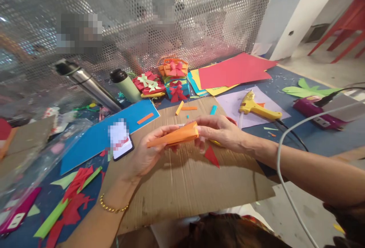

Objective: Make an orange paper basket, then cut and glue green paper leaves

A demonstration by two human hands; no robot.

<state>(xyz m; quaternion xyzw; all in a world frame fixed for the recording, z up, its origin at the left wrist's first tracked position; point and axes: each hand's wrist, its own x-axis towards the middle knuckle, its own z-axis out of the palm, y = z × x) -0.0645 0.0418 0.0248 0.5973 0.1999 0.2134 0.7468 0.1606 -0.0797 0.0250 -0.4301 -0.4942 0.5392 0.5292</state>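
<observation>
A folded orange paper piece (175, 137), long and flat with a wider right end, is held between my two hands above the cardboard sheet (182, 187). My left hand (152, 147) grips its left part, thumb along the top edge. At its right end, the fingers of my right hand (218, 132) pinch the paper. Under the right hand lie a red paper triangle (211, 156) and a yellow-handled tool, mostly hidden. Small orange strips (189, 108), a yellow strip (179, 108) and a blue strip (213, 110) rest on the cardboard beyond my hands.
A yellow glue gun (258, 107) lies on lilac paper at the right. Finished paper boxes with bows (176, 82), a green bottle (125, 86) and a steel flask (88, 84) stand behind. A phone (121, 141) lies left; a white cable (281, 156) hangs near my right forearm.
</observation>
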